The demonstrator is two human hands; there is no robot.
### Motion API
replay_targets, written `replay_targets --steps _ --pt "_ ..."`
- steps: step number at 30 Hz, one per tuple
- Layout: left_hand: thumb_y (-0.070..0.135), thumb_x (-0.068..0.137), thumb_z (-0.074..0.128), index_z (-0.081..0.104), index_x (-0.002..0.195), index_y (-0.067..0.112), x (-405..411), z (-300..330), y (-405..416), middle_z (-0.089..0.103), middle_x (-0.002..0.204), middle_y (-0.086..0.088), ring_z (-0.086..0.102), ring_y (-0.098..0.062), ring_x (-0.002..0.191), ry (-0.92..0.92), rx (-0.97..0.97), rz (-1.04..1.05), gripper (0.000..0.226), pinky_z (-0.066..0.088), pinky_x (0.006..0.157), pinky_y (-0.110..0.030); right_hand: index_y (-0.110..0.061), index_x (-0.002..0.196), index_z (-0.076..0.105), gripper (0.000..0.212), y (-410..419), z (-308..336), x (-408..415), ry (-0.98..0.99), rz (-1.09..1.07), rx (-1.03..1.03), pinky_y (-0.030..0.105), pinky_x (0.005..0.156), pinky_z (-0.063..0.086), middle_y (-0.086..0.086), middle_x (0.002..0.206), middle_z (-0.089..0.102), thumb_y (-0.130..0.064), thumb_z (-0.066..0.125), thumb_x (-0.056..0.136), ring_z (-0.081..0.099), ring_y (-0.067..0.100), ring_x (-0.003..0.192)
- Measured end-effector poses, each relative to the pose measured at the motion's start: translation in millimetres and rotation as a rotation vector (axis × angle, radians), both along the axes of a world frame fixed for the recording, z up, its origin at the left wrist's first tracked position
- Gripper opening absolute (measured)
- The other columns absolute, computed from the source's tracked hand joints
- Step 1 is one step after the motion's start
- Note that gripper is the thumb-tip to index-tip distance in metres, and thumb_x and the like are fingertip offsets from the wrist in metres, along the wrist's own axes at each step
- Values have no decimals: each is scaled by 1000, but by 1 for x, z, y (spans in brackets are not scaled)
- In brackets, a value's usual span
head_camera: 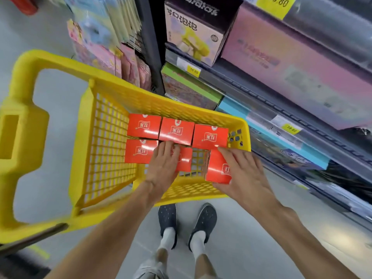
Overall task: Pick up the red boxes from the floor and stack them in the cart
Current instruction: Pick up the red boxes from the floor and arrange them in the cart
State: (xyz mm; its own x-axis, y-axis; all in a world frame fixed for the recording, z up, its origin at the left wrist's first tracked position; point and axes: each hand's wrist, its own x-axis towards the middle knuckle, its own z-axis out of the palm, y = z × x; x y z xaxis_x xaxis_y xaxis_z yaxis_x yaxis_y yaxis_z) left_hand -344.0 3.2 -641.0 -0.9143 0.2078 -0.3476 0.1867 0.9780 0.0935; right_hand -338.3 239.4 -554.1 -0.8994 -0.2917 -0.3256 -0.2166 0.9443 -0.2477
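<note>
Left hand (164, 165) hides a red box (184, 162).

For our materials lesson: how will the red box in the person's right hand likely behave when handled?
The red box probably stays stiff: its edges look straight. The right hand alone holds it tilted, so likely light. Its glossy face may be slippery.

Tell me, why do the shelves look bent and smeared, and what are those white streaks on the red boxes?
Head view: the wide-angle lens curves the shelves and stretches the edges; motion blur smears their packaging; the streaks are glare from overhead light on the glossy red boxes.
</note>
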Motion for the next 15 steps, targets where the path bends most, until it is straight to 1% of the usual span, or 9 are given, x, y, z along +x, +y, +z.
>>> replay_targets --steps 2,4,7,9,12,15 --pt "35 67 85 32 142 9 3 1 0 41 129 -12 41 -31 118 -5 -4 53 95 41 103 -42 -22 147 40 102 -5 -10 -3 11 18 20 50 110 33 2 135 51 -58 83 61 46 28 124" --pt "35 67 85 27 146 11 4 4 -5 40 131 -12 40 -32 120 -35 16 89 101 40 105 -44 -23 147 40 102 -12 -20 -8 -2 36 43 51 110 32 5 134 50 -57 83 61 47 30 123" --pt "33 67 86 29 144 15 8 10 -17 41 127 -11 41 -30 116 -56 42 116 98 41 102 -43 -22 145 42 103 -27 -35 -15 -20 53 77 53 109 34 8 131 49 -57 86 59 47 33 121" --pt "33 66 87 32 143 17 13 13 -24 43 126 -10 43 -29 115 -59 75 133 95 43 100 -42 -19 142 46 101 -36 -46 -18 -20 70 98 53 108 35 9 127 52 -56 87 57 47 33 119" --pt "33 67 87 36 141 16 18 13 -29 45 124 -10 44 -30 113 -52 94 151 91 45 96 -42 -16 138 50 99 -42 -63 -19 -13 111 120 49 102 38 8 126 54 -54 89 55 47 31 118" --pt "37 74 82 34 143 16 19 11 -29 44 125 -10 43 -31 113 -57 97 152 86 44 95 -42 -14 137 49 99 -42 -78 -17 23 146 112 47 96 42 11 127 51 -49 91 55 48 32 116"
